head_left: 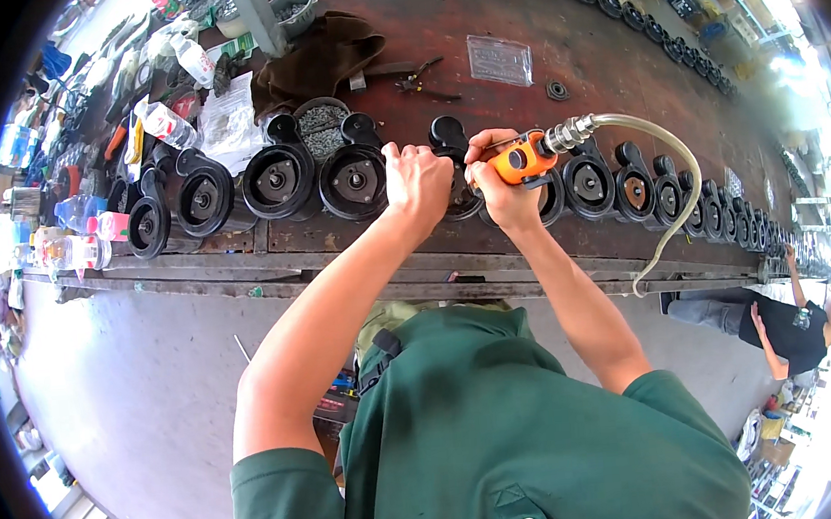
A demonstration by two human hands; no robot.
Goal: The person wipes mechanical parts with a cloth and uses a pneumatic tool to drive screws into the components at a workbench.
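Note:
My right hand (506,189) is wrapped round an orange air-driven power tool (523,159), which has a clear hose (674,137) running from its metal fitting. Under and between my hands sits a black round housing (460,202) with a rounded arm; the tool's tip over it is hidden by my fingers. My left hand (418,189) has its fingers curled at the left side of that housing; what they grip is hidden. Just left of that hand stands another black round housing (354,181) with a dark plate and a centre hub.
Similar black housings (587,185) line the bench's front edge both ways. Behind are a bowl of small metal parts (323,117), pliers (418,81), a clear plastic tray (500,61) and a brown cloth (317,62). Bottles (169,125) clutter the left. A person (782,328) stands at the right.

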